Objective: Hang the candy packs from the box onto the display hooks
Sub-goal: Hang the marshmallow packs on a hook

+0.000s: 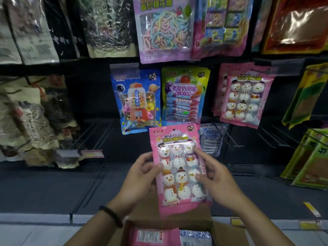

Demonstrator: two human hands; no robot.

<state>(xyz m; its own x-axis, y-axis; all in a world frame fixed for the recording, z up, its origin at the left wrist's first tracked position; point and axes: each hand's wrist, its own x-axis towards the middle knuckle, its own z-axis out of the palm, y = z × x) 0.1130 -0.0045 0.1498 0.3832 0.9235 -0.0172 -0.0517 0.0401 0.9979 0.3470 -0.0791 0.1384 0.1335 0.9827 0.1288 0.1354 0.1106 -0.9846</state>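
flanking the held snowman pack [179, 167], hanging candy packs [184, 95] above box [220, 229].

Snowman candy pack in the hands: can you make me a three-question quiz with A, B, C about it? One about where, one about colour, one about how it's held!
1. Where are the hanging snowman packs compared with the held snowman pack?
A) up and to the right
B) far to the left
C) below it

2. What colour is the held snowman pack around its clear window?
A) green
B) pink
C) black

3. How is it held?
A) by one hand alone
B) by no hand, it hangs on a hook
C) by both hands

Answers:
1 A, the matching packs hang higher up on the display, to the right.
2 B, pink surrounds the window of white snowmen.
3 C, the left hand grips its left edge and the right hand grips its right edge.
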